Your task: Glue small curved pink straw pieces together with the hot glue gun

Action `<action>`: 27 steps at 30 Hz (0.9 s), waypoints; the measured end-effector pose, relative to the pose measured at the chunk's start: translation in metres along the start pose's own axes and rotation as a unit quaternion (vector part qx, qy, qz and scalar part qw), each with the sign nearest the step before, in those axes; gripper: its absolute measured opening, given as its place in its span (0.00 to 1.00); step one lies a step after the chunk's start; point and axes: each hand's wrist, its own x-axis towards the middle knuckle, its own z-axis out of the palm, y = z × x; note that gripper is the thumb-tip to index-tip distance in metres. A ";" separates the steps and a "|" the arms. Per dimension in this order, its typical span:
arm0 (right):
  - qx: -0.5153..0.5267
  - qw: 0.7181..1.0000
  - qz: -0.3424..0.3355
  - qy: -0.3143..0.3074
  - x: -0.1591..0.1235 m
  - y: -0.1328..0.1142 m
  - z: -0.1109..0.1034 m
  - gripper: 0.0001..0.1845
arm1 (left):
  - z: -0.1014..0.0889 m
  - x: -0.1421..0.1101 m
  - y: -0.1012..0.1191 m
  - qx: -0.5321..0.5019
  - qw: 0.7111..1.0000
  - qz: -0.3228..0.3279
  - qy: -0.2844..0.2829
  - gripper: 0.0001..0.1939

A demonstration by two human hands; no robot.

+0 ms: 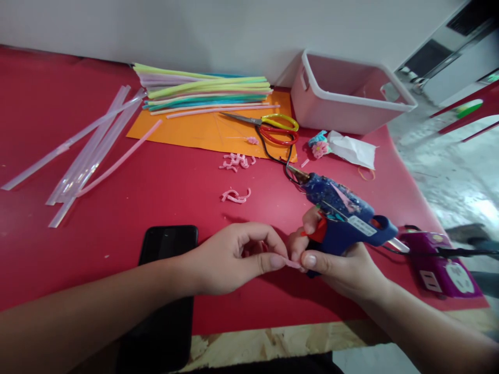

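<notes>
My right hand (343, 265) grips a blue hot glue gun (343, 215) with a red trigger, nozzle pointing up-left over the red table (156, 192). My left hand (237, 257) is curled, thumb and finger pinching a small pink strip (291, 264) that also touches my right thumb. Curled pink strip pieces (236, 196) lie just beyond my hands, with more pink pieces (237, 161) by the orange paper.
A black phone (167, 291) lies under my left forearm. Clear glue sticks (89, 150) lie at left. Coloured straws (206, 91), scissors (273, 127) and orange paper (202, 130) sit behind, beside a white bin (346, 93). A purple power strip (440, 265) is at right.
</notes>
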 end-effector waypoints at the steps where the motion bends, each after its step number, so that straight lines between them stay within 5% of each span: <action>1: 0.006 1.000 0.007 -0.008 0.000 0.000 0.000 0.20 | 0.000 0.000 0.000 -0.006 1.000 -0.002 -0.003 0.06; 12: 0.035 0.998 0.033 -0.044 0.003 0.000 0.001 0.20 | -0.003 0.002 0.001 0.017 0.999 0.032 -0.009 0.05; 20: -0.072 0.996 0.020 0.044 0.001 0.001 -0.005 0.17 | -0.009 -0.002 0.010 0.105 0.990 0.062 0.072 0.08; 22: -0.090 0.993 0.014 0.076 0.002 0.001 -0.007 0.17 | -0.020 -0.004 0.022 0.216 0.963 0.096 0.129 0.07; 25: -0.104 0.988 0.014 0.116 0.004 0.000 -0.009 0.19 | -0.045 -0.006 0.038 0.434 0.854 0.178 0.226 0.08; 27: -0.112 0.985 0.020 0.132 0.005 0.000 -0.009 0.19 | -0.062 -0.004 0.041 0.535 0.792 0.160 0.246 0.08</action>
